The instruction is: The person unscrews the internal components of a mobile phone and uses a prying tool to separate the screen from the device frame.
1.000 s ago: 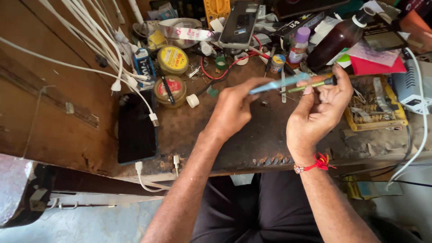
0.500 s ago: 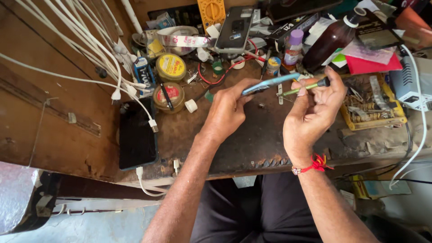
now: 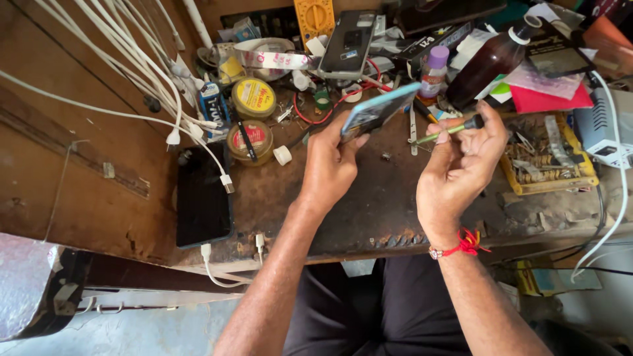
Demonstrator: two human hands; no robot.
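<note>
phone | tilted up steeper than before | left hand holds

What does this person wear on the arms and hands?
Both forearms are bare, with no sleeves in view and no gloves on the left hand or right hand. A red thread bracelet, knotted with loose ends, circles the right wrist. No rings or watch show.

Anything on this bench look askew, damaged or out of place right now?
Yes. The black phone lies at the worn bench edge, its lower corner just over it. Loose screws sit on the benchtop. The left hand holds a blue phone tilted edge-up; the right hand grips a screwdriver.
</note>
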